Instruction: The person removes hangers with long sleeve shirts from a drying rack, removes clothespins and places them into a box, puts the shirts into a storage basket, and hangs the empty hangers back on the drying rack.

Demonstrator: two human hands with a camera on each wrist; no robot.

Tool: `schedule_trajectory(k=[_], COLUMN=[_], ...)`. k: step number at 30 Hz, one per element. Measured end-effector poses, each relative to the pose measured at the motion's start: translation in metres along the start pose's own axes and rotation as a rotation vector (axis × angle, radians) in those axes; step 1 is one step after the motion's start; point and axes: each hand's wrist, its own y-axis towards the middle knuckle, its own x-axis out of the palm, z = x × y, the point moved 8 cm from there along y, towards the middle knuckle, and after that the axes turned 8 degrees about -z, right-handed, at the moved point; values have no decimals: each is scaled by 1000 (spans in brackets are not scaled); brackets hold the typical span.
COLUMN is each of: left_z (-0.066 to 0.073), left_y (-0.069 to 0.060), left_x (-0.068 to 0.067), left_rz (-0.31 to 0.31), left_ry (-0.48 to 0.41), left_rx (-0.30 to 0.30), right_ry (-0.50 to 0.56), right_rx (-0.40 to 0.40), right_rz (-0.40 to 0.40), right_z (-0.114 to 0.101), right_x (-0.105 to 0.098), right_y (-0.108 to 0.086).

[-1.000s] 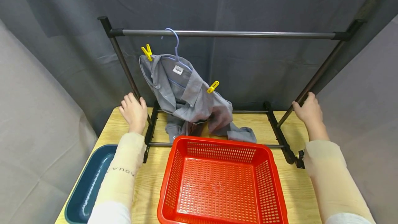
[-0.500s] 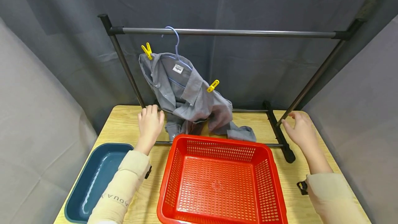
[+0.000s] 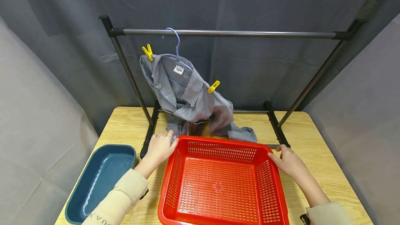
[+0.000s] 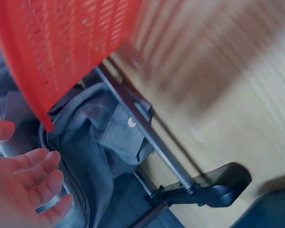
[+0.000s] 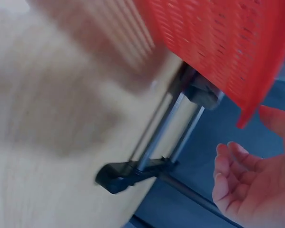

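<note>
The red plastic basket (image 3: 218, 186) stands on the table in front of the rack. My left hand (image 3: 160, 147) is at its back left corner, thumb close to the rim; in the left wrist view the fingers (image 4: 42, 166) are loosely bent and hold nothing. At the back right corner is my right hand (image 3: 290, 162), its thumb at the rim and its fingers (image 5: 228, 175) loosely bent below. Whether either thumb touches the rim, I cannot tell. Behind the basket a grey shirt (image 3: 197, 93) hangs from a blue hanger (image 3: 178, 44), with yellow clothespins (image 3: 148, 52) on its shoulders.
A black-and-grey clothes rack (image 3: 231, 34) spans the back of the wooden table (image 3: 318, 155). The basket's back rim hides part of the rack's front bottom bar. To the left lies a dark teal tray (image 3: 103, 180). Grey cloth (image 3: 275, 6) surrounds the table.
Both hands have left the rack's side posts and come down and inward to the basket's back corners. The basket, rack and shirt look nearly unmoved.
</note>
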Motion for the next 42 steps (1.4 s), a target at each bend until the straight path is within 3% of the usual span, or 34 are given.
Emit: schedule_trajectory(k=[5, 13, 27, 42], left_z=[3, 6, 7, 1], left_y=[-7, -14, -16, -15], left_x=[16, 28, 28, 28], left_rz=[-61, -43, 57, 28], left_ry=[14, 12, 58, 29], left_rx=[10, 28, 6, -42], right_ry=[3, 5, 54, 37], right_rx=[23, -8, -11, -5], right_rz=[-42, -49, 17, 38], right_z=[3, -1, 0, 1], right_x=[16, 27, 29, 28], right_y=[-4, -3, 11, 27])
